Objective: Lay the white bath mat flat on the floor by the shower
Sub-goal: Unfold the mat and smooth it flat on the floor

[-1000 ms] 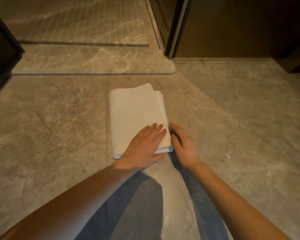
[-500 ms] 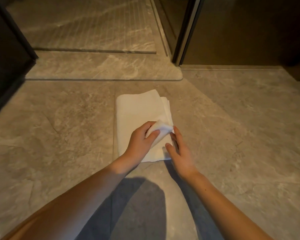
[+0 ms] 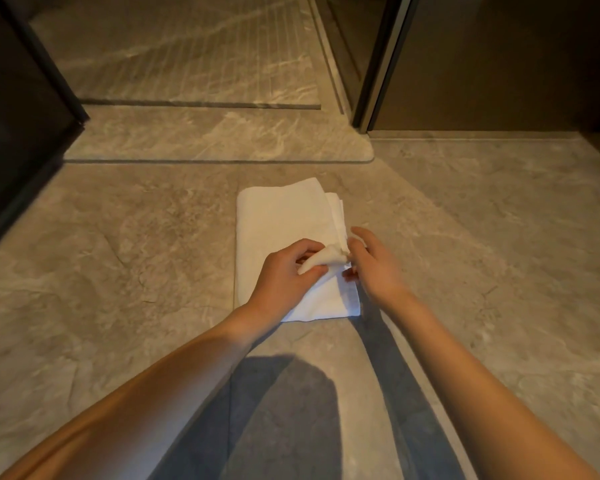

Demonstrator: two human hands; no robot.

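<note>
The white bath mat [image 3: 281, 220] lies folded on the grey stone floor, a short way in front of the shower's raised threshold [image 3: 219, 140]. My left hand [image 3: 284, 275] pinches the top layer at the mat's near right corner and has it curled up off the layers beneath. My right hand [image 3: 371, 265] sits at the mat's right edge beside that lifted corner, with its fingertips at the folded layers. Whether it grips a layer is hidden by the cloth and fingers.
The shower floor [image 3: 187, 53] with fine grooves lies beyond the threshold. A dark glass panel [image 3: 11, 109] stands at the left and a metal door frame [image 3: 381, 64] with a dark wall at the right. Shadows of my arms fall on the floor [image 3: 499, 254] near me.
My left hand went from lying flat on the mat to pinching and lifting its top corner. My right hand moved up along the right edge toward that corner.
</note>
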